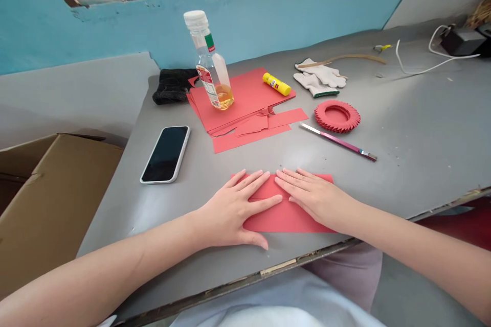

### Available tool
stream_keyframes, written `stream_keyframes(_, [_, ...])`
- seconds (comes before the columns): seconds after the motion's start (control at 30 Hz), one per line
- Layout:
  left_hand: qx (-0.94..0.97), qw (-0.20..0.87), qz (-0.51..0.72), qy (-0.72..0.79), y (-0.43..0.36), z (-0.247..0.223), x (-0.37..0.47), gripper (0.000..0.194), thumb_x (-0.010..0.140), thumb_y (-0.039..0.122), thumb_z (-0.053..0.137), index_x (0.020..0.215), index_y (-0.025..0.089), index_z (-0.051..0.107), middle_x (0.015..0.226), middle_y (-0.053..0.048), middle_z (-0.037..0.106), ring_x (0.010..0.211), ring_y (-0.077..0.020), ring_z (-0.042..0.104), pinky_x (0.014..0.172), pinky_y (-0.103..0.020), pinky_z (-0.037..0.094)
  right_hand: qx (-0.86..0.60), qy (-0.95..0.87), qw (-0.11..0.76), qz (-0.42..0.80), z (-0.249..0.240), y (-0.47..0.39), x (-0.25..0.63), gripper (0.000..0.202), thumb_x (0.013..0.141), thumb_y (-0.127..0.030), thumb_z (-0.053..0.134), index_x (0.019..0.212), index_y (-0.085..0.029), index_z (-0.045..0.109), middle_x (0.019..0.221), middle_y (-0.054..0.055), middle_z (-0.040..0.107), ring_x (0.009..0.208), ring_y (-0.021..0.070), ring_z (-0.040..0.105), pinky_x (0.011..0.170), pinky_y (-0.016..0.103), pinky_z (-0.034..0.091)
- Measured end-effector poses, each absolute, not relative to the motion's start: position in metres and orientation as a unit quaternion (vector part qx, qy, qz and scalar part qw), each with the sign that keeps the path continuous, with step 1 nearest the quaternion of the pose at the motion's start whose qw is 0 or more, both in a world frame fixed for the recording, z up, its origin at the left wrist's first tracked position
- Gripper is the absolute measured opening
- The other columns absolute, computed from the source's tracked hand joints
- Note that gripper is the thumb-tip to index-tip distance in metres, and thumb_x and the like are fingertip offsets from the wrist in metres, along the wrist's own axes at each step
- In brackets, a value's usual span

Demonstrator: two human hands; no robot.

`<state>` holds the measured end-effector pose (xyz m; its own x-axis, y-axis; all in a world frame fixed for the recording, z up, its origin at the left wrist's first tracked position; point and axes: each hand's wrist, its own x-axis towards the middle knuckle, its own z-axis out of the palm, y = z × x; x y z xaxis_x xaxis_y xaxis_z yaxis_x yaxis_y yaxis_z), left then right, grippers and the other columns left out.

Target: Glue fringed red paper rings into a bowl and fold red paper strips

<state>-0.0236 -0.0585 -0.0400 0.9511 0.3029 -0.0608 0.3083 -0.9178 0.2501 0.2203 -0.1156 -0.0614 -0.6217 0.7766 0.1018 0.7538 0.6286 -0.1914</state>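
Note:
A sheet of red paper point(284, 219) lies on the grey table close to its front edge, with a crease or fold line running across it. My left hand point(241, 207) rests flat on the paper's left side, fingers spread and thumb on the tabletop. On the right side, my right hand point(318, 196) presses flat with its fingers stretched out close together. Beyond the hands are a purple-handled craft knife point(339, 142) and a ring of folded red paper point(337, 116). Parts of the sheet are hidden under both hands.
A bottle point(215, 71) with amber liquid and a yellow glue stick point(276, 84) sit on stacked red paper point(245, 87). Paper strips point(261, 130) lie in front. A phone point(165, 155) is at left, white gloves point(320, 79) at back. A cardboard box point(57, 204) stands beside the table.

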Motion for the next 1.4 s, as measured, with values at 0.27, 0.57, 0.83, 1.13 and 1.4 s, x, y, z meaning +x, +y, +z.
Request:
stream_keyframes(0.27, [0.973, 0.124, -0.026, 0.192, -0.051, -0.035, -0.065, 0.081, 0.07, 0.074, 0.044, 0.139, 0.035, 0.025, 0.15, -0.007, 0.008, 0.134, -0.0364, 0.015, 0.106, -0.055, 0.011, -0.413, -0.902, 0.092, 0.084, -0.063, -0.114, 0.224, 0.048, 0.092, -0.017, 0.033, 0.139, -0.014, 0.026, 0.143, 0.009, 0.031, 0.133, 0.0177, 0.023, 0.109, 0.04, 0.028])
stream_keyframes(0.57, [0.948, 0.133, 0.065, 0.281, -0.039, -0.011, -0.098, 0.049, 0.088, 0.055, 0.033, 0.122, 0.025, 0.051, 0.134, -0.007, 0.045, 0.134, -0.0282, 0.021, 0.108, -0.054, 0.009, -0.411, -0.903, 0.104, 0.066, -0.066, -0.114, 0.226, 0.053, 0.091, -0.012, 0.032, 0.142, -0.018, 0.019, 0.143, 0.006, 0.032, 0.132, 0.0172, 0.024, 0.107, 0.041, 0.032])
stream_keyframes(0.83, [0.96, 0.109, 0.029, 0.258, -0.066, -0.035, -0.01, 0.082, 0.085, 0.062, 0.033, 0.14, 0.003, 0.015, 0.147, -0.017, 0.016, 0.137, -0.0232, 0.006, 0.111, -0.04, 0.015, -0.401, -0.909, 0.109, 0.045, -0.068, -0.113, 0.226, 0.053, 0.091, -0.015, 0.034, 0.142, -0.016, 0.018, 0.142, 0.009, 0.032, 0.132, 0.0183, 0.026, 0.105, 0.042, 0.034])
stream_keyframes(1.13, [0.963, 0.087, 0.01, 0.256, -0.065, -0.048, -0.01, 0.09, 0.079, 0.072, 0.024, 0.141, 0.006, 0.015, 0.147, -0.015, 0.015, 0.137, -0.0265, 0.006, 0.109, -0.044, 0.006, -0.394, -0.911, 0.113, 0.05, -0.066, -0.111, 0.227, 0.053, 0.091, -0.016, 0.035, 0.141, -0.017, 0.018, 0.141, 0.009, 0.034, 0.131, 0.0183, 0.027, 0.106, 0.041, 0.034])
stream_keyframes(1.4, [0.964, 0.099, 0.009, 0.246, -0.066, -0.049, -0.009, 0.085, 0.081, 0.07, 0.023, 0.142, 0.012, 0.013, 0.147, -0.011, 0.019, 0.136, -0.0277, 0.012, 0.109, -0.046, 0.009, -0.378, -0.917, 0.112, 0.062, -0.065, -0.109, 0.23, 0.054, 0.091, -0.014, 0.035, 0.142, -0.019, 0.016, 0.141, 0.007, 0.033, 0.131, 0.018, 0.026, 0.106, 0.042, 0.034])
